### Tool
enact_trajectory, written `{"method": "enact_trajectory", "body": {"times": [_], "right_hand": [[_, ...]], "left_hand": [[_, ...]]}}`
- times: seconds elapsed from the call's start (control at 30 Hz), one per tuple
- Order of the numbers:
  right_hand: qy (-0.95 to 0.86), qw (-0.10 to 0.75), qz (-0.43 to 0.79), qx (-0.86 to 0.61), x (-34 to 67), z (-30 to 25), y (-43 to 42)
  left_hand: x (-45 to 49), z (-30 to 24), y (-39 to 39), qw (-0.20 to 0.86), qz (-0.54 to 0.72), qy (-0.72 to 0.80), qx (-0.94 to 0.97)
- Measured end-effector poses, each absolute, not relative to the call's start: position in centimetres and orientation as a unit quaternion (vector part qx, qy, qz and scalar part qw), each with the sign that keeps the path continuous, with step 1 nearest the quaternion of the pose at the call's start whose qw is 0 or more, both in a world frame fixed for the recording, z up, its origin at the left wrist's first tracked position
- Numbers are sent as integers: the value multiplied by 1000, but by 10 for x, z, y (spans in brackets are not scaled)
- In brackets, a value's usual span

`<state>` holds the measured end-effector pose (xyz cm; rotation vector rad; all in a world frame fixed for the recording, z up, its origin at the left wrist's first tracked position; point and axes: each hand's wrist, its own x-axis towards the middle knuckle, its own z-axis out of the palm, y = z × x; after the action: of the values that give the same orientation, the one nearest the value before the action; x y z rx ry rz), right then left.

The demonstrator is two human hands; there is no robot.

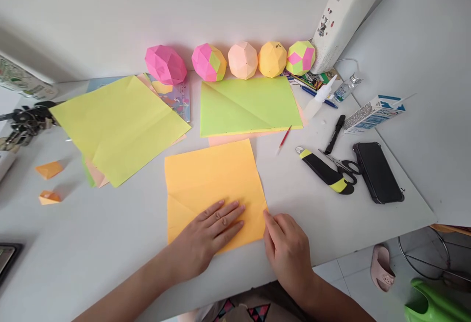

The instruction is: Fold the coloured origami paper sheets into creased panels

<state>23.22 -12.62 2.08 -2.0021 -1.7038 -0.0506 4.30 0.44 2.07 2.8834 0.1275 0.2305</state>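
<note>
An orange paper sheet (pixel 211 177) with fold creases lies on the white table (pixel 110 243) in front of me. My left hand (pixel 208 236) rests flat on its lower part, fingers stretched out and pressing it down. My right hand (pixel 285 248) is at the sheet's lower right corner, fingers curled and pinching the paper's edge.
Yellow paper (pixel 119 126) lies at the left, green paper (pixel 248 106) behind. Several paper polyhedra (pixel 243 60) line the wall. A cutter (pixel 324 171), scissors (pixel 344 165), phone (pixel 377 172), marker (pixel 334 133), glue bottle (pixel 318 100) and carton (pixel 373 112) sit right; keys (pixel 25 123) and small folded orange pieces (pixel 48 169) left.
</note>
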Motion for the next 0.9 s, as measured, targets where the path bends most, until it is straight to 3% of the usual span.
{"method": "enact_trajectory", "body": {"times": [0.17,0.9], "right_hand": [[-627,256,-7,-735,233,22,-125],[-628,267,10,-731,234,26,-122]], "left_hand": [[44,21,10,166,83,61,981],[45,21,7,154,51,54,985]]}}
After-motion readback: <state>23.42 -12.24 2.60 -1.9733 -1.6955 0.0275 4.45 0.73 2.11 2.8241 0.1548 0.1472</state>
